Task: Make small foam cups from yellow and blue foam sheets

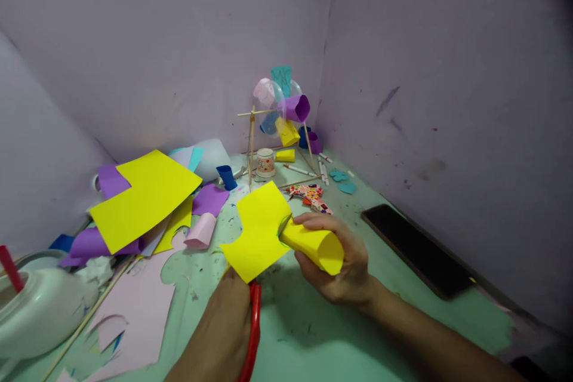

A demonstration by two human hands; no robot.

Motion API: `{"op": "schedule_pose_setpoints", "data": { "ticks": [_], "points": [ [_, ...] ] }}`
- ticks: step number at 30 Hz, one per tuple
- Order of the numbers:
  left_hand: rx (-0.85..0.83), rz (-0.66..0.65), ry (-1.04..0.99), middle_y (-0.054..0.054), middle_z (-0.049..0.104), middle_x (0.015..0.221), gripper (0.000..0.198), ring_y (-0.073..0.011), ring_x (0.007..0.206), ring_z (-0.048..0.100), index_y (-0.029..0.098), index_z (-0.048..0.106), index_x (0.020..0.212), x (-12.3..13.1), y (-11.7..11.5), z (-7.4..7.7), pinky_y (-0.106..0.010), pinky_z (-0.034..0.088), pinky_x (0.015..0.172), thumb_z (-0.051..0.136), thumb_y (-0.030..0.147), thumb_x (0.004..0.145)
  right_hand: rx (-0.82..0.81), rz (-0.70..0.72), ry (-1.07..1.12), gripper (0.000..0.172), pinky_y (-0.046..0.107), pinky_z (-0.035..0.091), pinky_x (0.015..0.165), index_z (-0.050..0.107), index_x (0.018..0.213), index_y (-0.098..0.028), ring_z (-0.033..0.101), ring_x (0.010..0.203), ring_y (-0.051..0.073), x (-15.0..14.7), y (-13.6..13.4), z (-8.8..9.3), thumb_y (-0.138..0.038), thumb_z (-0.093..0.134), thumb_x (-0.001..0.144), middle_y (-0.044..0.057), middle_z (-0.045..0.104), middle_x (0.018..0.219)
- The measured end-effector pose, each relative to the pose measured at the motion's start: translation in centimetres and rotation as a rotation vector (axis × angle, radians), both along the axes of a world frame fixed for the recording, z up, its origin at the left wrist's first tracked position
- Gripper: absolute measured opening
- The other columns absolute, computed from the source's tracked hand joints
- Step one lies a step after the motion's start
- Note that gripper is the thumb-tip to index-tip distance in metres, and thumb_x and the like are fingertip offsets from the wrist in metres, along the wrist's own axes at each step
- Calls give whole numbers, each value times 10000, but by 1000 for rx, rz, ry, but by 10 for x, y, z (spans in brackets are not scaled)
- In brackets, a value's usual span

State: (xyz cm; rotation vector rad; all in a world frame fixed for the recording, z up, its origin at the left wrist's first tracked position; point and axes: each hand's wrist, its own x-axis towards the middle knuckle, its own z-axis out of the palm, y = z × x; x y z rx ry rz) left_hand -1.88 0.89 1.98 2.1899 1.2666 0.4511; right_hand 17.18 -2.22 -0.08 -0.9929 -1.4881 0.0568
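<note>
My right hand (340, 262) is wrapped around a rolled yellow paper tube (313, 242), its wide open end facing me. The tube's far end rests against a yellow paper sheet (262, 233) with a curved notch in its left edge. A green curved line shows on the sheet around that end. My left hand (235, 304) holds the sheet from below at its near edge, with most of its fingers hidden under the paper. Along the left hand runs a curved red handle (254, 328); whether the hand grips it, I cannot tell.
A stick frame (252, 143) carries a clear wheel with coloured paper cups (295, 108) at the back. Yellow sheets (147, 203) and pink paper scraps (143, 304) lie left, near a white pot (49, 304). A dark phone (416, 250) lies right, along the wall.
</note>
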Motion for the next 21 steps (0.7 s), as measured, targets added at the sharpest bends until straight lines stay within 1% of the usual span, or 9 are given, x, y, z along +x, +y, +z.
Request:
{"op": "schedule_pose_setpoints", "data": {
  "ticks": [2,4,6,9,13,17,19,21],
  "points": [
    [-23,18,11,-86,698,878,338,-243,1028,587,217,612,1014,3,0,6,-351,465,885,334,251,825,38,38,-50,519,412,509,819,496,1109,-233,608,961,257,0,1,-1,-68,648,641,101,613,1042],
    [-50,49,23,-94,697,896,359,-238,991,604,200,621,999,5,0,10,-349,476,857,309,222,824,66,64,-88,532,422,511,811,496,1120,-238,609,961,265,2,2,-1,-86,657,636,106,610,1051],
    [-70,67,43,-99,697,934,360,-237,951,620,191,624,1012,5,2,8,-351,483,836,326,205,810,62,75,-110,537,443,503,821,495,1127,-248,607,967,274,3,2,-1,-116,666,635,109,606,1068],
    [-76,72,68,-96,694,997,330,-244,904,637,202,639,1001,2,5,2,-365,485,836,389,217,787,62,84,-131,553,451,499,822,492,1143,-251,606,967,279,4,2,-2,-134,663,630,111,608,1072],
    [-83,73,52,-68,688,1046,305,-244,933,635,219,654,983,-1,8,-3,-359,490,849,420,232,788,81,121,-162,573,415,511,793,497,1152,-222,600,965,272,5,1,-3,-143,663,610,126,596,1077],
    [-91,44,13,-45,675,1078,319,-226,999,604,230,640,1042,0,6,1,-339,480,882,414,214,818,70,150,-206,542,404,514,788,495,1147,-225,601,959,265,6,1,-4,-199,658,631,125,591,1078],
    [-94,32,3,-47,645,1120,296,-210,1017,585,234,616,1078,0,5,3,-356,463,910,419,225,856,63,149,-223,522,400,517,783,492,1147,-233,605,951,262,6,1,-4,-220,651,649,122,596,1067],
    [-100,23,1,-61,601,1162,262,-192,1005,577,221,581,1105,-1,5,4,-389,467,899,449,280,887,55,145,-231,512,399,517,785,490,1149,-241,607,954,261,7,1,-4,-228,644,660,118,601,1063]
  ]
}}
